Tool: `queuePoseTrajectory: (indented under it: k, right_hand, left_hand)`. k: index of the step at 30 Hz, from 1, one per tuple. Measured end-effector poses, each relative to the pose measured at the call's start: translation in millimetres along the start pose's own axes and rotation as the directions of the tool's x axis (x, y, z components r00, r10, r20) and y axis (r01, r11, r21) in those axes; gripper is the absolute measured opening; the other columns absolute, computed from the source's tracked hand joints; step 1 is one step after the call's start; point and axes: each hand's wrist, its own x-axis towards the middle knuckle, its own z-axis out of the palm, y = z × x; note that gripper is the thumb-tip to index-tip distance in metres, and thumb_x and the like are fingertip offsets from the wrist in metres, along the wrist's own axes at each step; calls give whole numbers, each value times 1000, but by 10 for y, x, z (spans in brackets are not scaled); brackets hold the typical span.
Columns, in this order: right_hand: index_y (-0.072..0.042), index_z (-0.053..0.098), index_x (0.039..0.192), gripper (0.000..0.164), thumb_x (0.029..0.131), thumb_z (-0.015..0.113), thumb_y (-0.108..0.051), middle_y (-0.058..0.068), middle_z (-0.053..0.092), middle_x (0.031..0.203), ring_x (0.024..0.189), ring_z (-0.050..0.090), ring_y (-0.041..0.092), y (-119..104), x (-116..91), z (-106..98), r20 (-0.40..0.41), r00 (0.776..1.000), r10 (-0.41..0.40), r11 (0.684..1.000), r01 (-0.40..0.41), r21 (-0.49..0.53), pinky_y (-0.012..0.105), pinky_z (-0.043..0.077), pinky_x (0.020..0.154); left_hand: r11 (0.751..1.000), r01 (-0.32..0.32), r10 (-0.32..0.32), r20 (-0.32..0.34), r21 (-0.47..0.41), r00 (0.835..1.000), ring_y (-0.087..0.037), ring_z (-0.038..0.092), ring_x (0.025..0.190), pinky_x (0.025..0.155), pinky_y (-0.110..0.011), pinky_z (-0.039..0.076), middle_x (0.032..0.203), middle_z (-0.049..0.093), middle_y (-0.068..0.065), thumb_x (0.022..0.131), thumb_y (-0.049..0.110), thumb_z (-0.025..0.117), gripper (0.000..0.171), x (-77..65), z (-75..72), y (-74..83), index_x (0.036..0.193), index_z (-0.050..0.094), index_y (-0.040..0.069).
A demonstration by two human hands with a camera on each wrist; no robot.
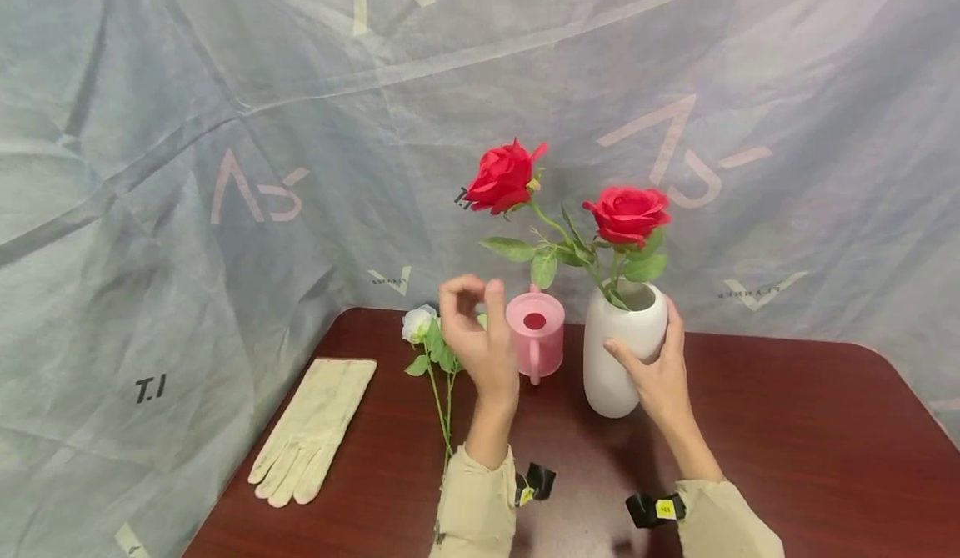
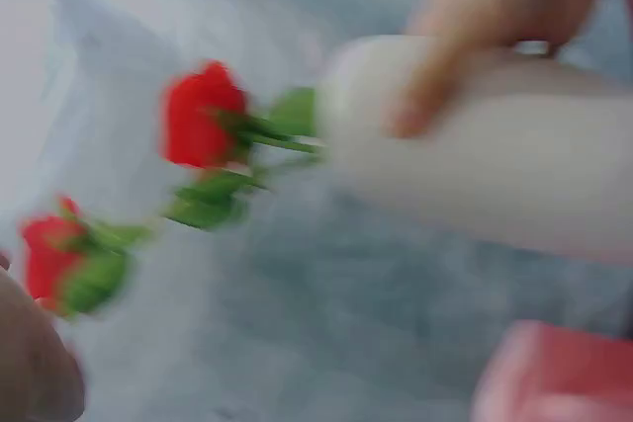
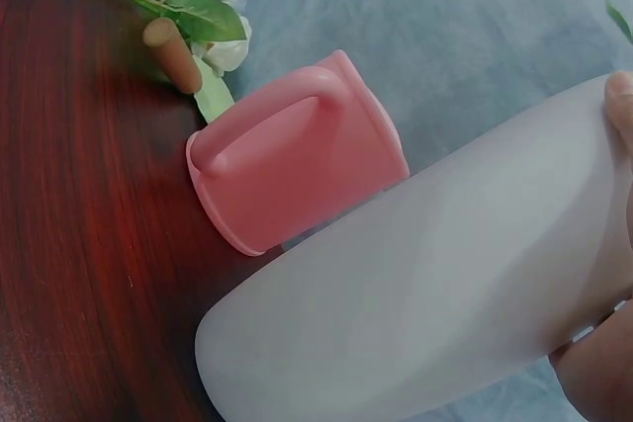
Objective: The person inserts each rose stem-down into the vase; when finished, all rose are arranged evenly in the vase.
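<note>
My right hand grips a smooth white vase, thumb across its front and fingers round the right side. Two red roses, one upright and one leaning left, have their stems in the vase's mouth. Left of the vase, my left hand is raised with loosely curled fingers and nothing in it. In the left wrist view the vase is blurred, with the other hand's thumb on it. A pink watering can stands between the hands; its looped handle shows in the right wrist view.
White roses with long green stems lie on the dark red table, partly behind my left arm. A pale work glove lies at the left edge. Beside the can is a wooden handle. Grey cloth hangs behind.
</note>
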Motion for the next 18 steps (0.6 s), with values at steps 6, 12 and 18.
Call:
queuePoseTrajectory:
  k: [6,12,18]
  right_hand:
    - [-15,17,148,92,77,76,-10,7,30,141,116,37,24,205,37,13,-1,1000,6,1000,-6,4,47,32,91]
    - [-26,18,147,94,75,78,-14,-1,32,140,116,39,19,390,67,27,-3,1000,-5,1000,5,0,44,34,88]
    - [-24,18,147,94,75,78,-12,2,31,140,117,37,20,325,66,11,-5,1000,-8,1000,7,-11,44,32,91]
  left_hand:
    - [976,156,-187,219,149,958,-19,55,49,44,-23,45,89,66,-5,86,17,68,19,310,155,153,98,67,4]
    - [896,358,-426,289,262,857,-17,50,34,36,-22,42,95,70,-5,86,20,68,30,490,343,106,109,65,2]
    - [938,325,-346,308,119,886,-13,43,31,35,-21,37,83,70,-12,89,15,64,17,540,532,53,96,69,0]
